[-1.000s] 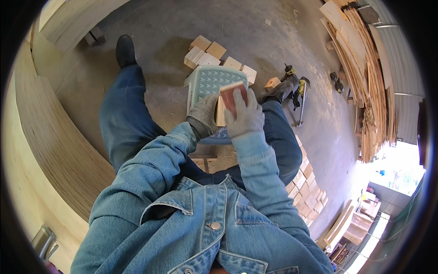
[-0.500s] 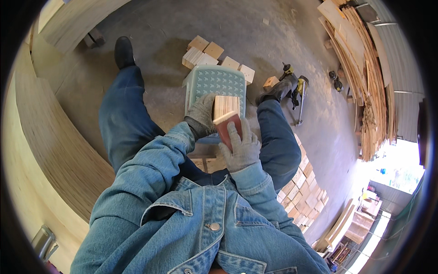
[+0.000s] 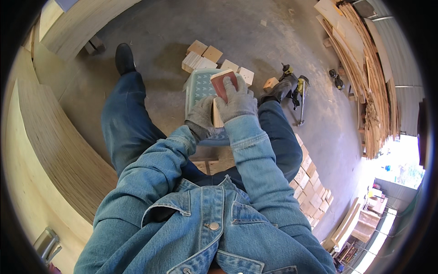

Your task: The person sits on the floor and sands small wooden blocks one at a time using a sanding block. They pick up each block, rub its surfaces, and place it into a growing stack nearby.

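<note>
My gloved left hand [image 3: 200, 118] grips a layered plywood block [image 3: 217, 117] from its left side, over the pale green plastic stool [image 3: 200, 87] between my knees. In my gloved right hand [image 3: 240, 104] is a sanding block [image 3: 222, 83] wrapped in reddish-brown sandpaper. It tilts over the far end of the plywood block, whose top is mostly hidden by my right hand and wrist. Whether the sandpaper touches the wood cannot be seen.
Several plywood blocks [image 3: 204, 54] lie on the concrete floor beyond the stool. A yellow-and-black power tool [image 3: 301, 89] is by my right foot. Stacked blocks [image 3: 312, 194] sit beside my right thigh. Large plywood sheets [image 3: 59, 146] run along the left; boards [image 3: 360, 68] pile up at right.
My right hand has pushed the sanding block away from me, from the plywood block's near end to beyond its far end. My left hand stays on the plywood block.
</note>
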